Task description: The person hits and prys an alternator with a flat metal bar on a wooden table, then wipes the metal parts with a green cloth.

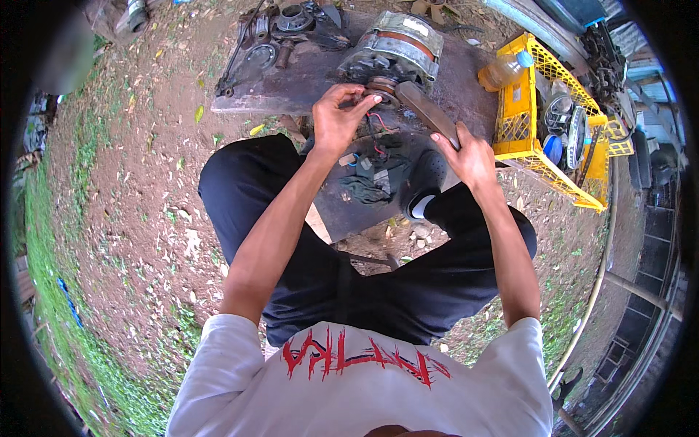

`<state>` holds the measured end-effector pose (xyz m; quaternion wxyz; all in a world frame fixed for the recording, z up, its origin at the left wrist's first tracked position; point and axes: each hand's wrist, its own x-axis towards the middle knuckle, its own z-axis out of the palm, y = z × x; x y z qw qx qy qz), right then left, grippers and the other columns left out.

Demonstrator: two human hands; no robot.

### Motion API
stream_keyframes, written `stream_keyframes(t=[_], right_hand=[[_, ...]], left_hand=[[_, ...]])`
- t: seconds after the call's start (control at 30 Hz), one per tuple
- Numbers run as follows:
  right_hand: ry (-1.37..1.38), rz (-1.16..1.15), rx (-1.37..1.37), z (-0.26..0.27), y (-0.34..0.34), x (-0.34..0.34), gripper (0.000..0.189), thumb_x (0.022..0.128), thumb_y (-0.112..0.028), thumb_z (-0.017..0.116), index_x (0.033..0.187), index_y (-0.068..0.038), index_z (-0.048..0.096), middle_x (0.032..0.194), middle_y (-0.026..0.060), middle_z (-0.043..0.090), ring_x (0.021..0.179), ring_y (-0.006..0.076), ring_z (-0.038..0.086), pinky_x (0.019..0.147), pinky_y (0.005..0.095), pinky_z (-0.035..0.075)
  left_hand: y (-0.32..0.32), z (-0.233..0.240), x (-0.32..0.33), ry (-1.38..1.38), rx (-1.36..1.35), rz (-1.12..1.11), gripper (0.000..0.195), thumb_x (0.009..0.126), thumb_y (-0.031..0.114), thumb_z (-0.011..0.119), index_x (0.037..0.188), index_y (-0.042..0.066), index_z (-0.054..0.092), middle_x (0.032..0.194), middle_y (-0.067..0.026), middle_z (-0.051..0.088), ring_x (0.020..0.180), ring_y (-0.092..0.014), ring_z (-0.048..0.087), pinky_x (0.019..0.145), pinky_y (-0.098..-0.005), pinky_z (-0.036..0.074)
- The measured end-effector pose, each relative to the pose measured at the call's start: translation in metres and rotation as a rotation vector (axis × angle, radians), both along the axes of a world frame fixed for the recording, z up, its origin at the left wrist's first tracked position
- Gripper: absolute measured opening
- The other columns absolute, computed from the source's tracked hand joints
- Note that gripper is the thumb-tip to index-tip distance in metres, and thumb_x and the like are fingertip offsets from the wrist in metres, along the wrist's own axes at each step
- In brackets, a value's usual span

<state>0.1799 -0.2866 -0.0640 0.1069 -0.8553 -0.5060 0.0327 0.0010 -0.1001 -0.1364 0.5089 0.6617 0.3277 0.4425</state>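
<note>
An alternator-like metal motor unit lies on a dark board, its shaft end towards me. At that end my left hand pinches the rim of a round metal pulley or ring between thumb and fingers. My right hand grips a long flat brown bar, wood or rusty metal, whose far end rests at or very near the ring's right side. Whether bar and ring touch is hard to tell. Red wires run just below the ring.
Metal parts, including a bearing-like ring, lie on the board's left. A yellow plastic crate with parts inside stands at right, an amber bottle against it. A dark cloth and scraps lie between my legs, near my shoe.
</note>
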Motion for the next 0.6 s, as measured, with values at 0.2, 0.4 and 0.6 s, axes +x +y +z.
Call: stream_keyframes(t=[0.2,0.4,0.6], right_hand=[[-0.045,0.04,0.107,0.008,0.024,-0.009,0.058,0.09,-0.061,0.063,0.1,-0.004,0.061,0.07,0.0231,0.068,0.071,0.0443,0.069,0.062,0.0527,0.055],[-0.123,0.091,0.082,-0.02,-0.004,0.011,0.055,0.09,-0.058,0.064,0.093,-0.003,0.06,0.067,0.0225,0.067,0.063,0.0427,0.068,0.057,0.0511,0.055],[-0.022,0.124,0.15,-0.003,0.043,-0.011,0.057,0.09,-0.057,0.065,0.097,-0.002,0.06,0.067,0.0239,0.067,0.067,0.0439,0.068,0.058,0.0514,0.056]], left_hand=[[-0.005,0.025,-0.002,0.043,0.116,0.019,0.026,0.078,0.013,0.086,0.096,0.001,0.073,0.102,-0.0065,0.07,0.081,-0.012,0.066,0.07,-0.0271,0.057],[-0.004,0.019,0.001,-0.022,0.036,-0.025,0.023,0.079,0.01,0.085,0.097,0.002,0.072,0.107,-0.0076,0.069,0.089,-0.013,0.067,0.075,-0.0275,0.059],[0.001,0.025,-0.006,0.118,0.12,-0.038,0.022,0.077,0.009,0.086,0.092,0.0,0.073,0.106,-0.009,0.07,0.096,-0.014,0.069,0.076,-0.0267,0.059]])
